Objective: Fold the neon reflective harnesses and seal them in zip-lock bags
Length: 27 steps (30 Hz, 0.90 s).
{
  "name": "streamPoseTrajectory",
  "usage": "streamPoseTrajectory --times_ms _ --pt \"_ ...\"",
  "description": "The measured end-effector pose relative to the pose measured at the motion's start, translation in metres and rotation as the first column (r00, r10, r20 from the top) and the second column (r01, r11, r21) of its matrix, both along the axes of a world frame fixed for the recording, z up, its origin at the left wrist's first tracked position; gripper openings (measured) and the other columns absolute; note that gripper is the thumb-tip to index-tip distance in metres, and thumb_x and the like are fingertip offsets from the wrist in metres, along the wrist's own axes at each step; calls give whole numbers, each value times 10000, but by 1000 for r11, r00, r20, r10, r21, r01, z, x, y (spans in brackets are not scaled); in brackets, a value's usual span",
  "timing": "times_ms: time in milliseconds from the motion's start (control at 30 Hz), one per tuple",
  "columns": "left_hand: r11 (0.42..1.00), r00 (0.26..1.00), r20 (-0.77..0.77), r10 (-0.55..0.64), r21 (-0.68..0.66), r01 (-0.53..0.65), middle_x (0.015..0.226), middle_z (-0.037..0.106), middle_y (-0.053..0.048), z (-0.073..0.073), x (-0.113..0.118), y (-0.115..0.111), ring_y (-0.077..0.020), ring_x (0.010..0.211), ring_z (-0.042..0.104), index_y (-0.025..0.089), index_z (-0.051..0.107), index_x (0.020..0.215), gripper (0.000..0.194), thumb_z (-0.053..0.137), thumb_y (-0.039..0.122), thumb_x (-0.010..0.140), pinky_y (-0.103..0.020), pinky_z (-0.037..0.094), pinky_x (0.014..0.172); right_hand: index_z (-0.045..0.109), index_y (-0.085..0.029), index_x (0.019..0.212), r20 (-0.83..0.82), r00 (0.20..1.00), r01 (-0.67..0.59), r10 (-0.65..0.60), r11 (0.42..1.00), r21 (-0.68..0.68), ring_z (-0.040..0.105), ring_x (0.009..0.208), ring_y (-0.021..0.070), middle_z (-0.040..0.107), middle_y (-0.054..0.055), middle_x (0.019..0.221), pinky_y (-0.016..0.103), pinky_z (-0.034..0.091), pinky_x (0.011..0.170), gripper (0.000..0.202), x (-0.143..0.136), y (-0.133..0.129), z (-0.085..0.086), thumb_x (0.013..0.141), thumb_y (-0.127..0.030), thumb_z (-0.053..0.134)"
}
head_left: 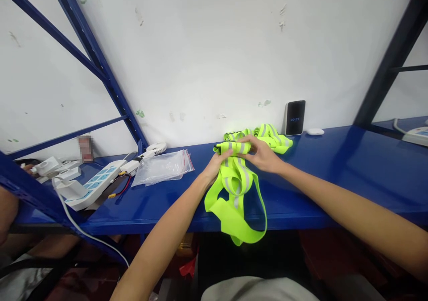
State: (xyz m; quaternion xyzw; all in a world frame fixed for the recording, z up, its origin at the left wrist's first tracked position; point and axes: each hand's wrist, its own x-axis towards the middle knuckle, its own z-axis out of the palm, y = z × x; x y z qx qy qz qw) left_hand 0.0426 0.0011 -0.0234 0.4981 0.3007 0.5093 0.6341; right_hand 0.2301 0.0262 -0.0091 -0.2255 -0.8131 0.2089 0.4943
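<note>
Both my hands grip a neon-yellow reflective strap [236, 180] with silver-grey stripes, gathered into folds above the blue table. My left hand [216, 163] pinches the left end of the folded part, close to a dark piece at its tip. On the right side of the folds, my right hand [261, 154] closes thumb and fingers on the strap. Loose loops hang below the hands and drop past the table's front edge. Behind my right hand lie more neon-yellow reflective straps [272, 138], against the wall and partly hidden by it.
Clear zip bags [163, 166] lie left on the blue table [321, 176], by a small white fan [156, 147]. Further left are a power strip [96, 185] and a blue frame post [113, 91]. A display device [294, 118] and white case [314, 132] stand back right.
</note>
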Motion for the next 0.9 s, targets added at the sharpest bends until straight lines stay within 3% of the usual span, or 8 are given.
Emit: streamPoseTrajectory --times_ms 100,200,333,433,567,633,733,900 --pt "999 990 144 -10 -48 17 924 743 -124 -2 2 2 -284 881 708 118 657 1080 567 734 559 732 -410 540 866 610 -227 1100 16 1000 19 -23 980 199 611 1081 283 649 105 1125 492 487 949 238 -2 3 -5 872 -290 633" --pt "997 984 172 -37 -60 48 944 744 -131 -2 1 4 -310 957 701 110 652 1092 554 718 538 747 -420 533 905 615 -241 1099 18 1000 -1 -3 971 238 586 1155 281 640 104 1172 508 442 1013 224 -1 0 -5 879 -283 618" --pt "1000 986 164 11 -20 -8 982 738 -89 2 -5 2 -282 959 698 129 617 1165 544 774 332 686 -413 519 937 632 -262 1149 86 993 -78 76 997 17 433 1355 299 518 89 1408 530 364 1092 278 3 -7 2 892 -366 611" --pt "998 986 153 59 3 -60 1061 724 -62 8 -9 -3 -242 950 698 185 489 1364 769 783 214 653 -415 501 966 603 -282 1242 20 993 -115 119 980 -165 374 1404 295 491 75 1441 534 315 1131 342 4 -10 6 924 -399 551" --pt "999 985 171 33 25 -38 1144 702 -61 16 -13 -10 -221 986 689 233 274 1517 1025 771 98 630 -430 472 1014 388 -305 1456 -58 994 -102 88 935 -341 341 1423 314 439 89 1489 531 304 1147 686 1 -12 11 842 -429 668" --pt "998 982 184 40 36 -47 1159 697 -61 18 -14 -11 -228 1030 681 241 225 1535 1074 763 63 622 -446 456 1040 388 -295 1460 -55 995 -100 85 889 -447 319 1433 327 391 81 1530 524 319 1146 710 -1 -14 13 828 -428 681" --pt "997 982 183 56 38 -64 1199 685 -64 19 -16 -8 -243 1113 657 249 238 1528 1064 758 45 623 -461 438 1070 374 -261 1475 -179 977 -201 113 756 -623 469 1324 306 464 85 1478 486 432 1080 659 -2 -15 18 871 -383 609" --pt "991 975 212 60 106 -84 1188 701 -98 20 -20 -4 -301 1172 632 190 513 1356 775 790 128 635 -469 452 1068 467 -215 1397 -376 902 -429 210 510 -746 648 989 235 601 103 1311 372 610 748 521 3 -14 23 883 -267 539"
